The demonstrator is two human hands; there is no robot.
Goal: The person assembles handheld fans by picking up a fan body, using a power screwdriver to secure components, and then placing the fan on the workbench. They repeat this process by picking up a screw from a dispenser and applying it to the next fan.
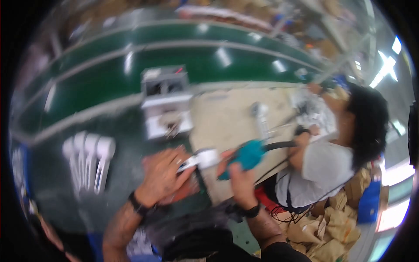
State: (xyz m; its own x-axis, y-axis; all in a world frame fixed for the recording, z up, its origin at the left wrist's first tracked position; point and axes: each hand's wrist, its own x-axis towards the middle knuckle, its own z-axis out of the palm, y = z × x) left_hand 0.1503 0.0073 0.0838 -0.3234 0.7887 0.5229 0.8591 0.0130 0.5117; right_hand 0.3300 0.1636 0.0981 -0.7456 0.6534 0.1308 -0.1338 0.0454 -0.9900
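My left hand [163, 177] is closed on the slim handle of a white round-headed device [207, 158], whose head points to the right. Just right of it, my right hand [242, 185] grips a teal tool [248, 156] with a dark hose or thick cord running off its right side. The tool's front is close to the white head; blur hides whether they touch. Under my left hand lies a reddish, crumpled-looking item [174, 196], partly covered. Several similar white devices [89, 148] lie in a row at the left, heads away from me.
A grey box on a white stand [166, 100] is ahead, with small parts on its lower tray. Another white device [261, 118] lies on the beige board [218, 109]. A co-worker [321, 161] sits at the right. Brown paper [336, 222] heaps below; a green conveyor [200, 65] crosses behind.
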